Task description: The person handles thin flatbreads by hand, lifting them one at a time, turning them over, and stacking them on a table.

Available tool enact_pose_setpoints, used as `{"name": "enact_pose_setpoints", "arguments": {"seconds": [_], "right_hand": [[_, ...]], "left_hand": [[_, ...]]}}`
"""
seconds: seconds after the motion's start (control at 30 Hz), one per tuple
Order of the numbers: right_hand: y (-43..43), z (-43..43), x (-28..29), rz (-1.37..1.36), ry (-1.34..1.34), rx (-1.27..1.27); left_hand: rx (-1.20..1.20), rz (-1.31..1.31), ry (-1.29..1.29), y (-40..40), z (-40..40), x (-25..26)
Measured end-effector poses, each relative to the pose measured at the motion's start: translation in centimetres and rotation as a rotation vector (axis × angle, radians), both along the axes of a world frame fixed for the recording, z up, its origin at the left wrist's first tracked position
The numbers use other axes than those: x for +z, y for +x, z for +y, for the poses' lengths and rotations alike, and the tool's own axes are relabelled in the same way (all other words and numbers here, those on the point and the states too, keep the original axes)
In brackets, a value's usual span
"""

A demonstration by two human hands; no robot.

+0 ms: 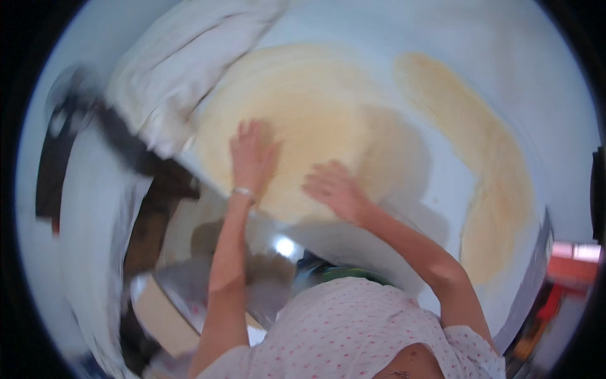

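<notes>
A broad, flat, pale yellow layer (303, 104) lies spread in a rough round on a white-covered table (445, 170); it may be dough or powder. My left hand (253, 154), with a bracelet at the wrist, is palm down over its near left part, fingers spread. Lower and further right, my right hand (336, 189) is over the near edge of the layer, palm down and blurred by motion. Neither hand holds anything that I can see. Whether the palms press on the layer cannot be told.
To the right a long curved strip (473, 156) of the same yellow material lies on the table. Bunched white cloth (189, 66) covers the far left side. Below left are a dark wooden piece (147, 237) and a cardboard box (163, 317). Red items (570, 272) stand at the right rim.
</notes>
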State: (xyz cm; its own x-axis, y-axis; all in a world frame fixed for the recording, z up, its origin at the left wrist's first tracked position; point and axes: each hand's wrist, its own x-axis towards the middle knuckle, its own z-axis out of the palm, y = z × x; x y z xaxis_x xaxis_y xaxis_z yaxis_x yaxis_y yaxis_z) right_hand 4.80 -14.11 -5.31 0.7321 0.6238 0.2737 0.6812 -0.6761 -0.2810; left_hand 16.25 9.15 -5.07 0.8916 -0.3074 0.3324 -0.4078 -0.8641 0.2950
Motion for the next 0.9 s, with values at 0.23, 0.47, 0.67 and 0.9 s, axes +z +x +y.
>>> {"name": "enact_pose_setpoints", "arguments": {"seconds": [0.23,0.47,0.67,0.9], "right_hand": [[-4.9,-3.9,-1.8,0.110,0.174,-0.180],[-15.9,-23.3,-1.7,0.075,0.437,-1.140],[-19.7,-39.3,-3.6,-0.031,0.280,-1.656],[-12.2,-45.8,-5.4,-0.115,-0.134,-1.626]], "left_hand": [[0.026,0.130,0.184,0.0,2.4,-7.4],[0.040,0.092,0.243,-1.1,0.1,-4.1],[-0.236,-0.139,-0.333,-7.1,-10.0,-0.5],[-0.752,0.351,-0.248,-17.9,-27.5,-1.6]]}}
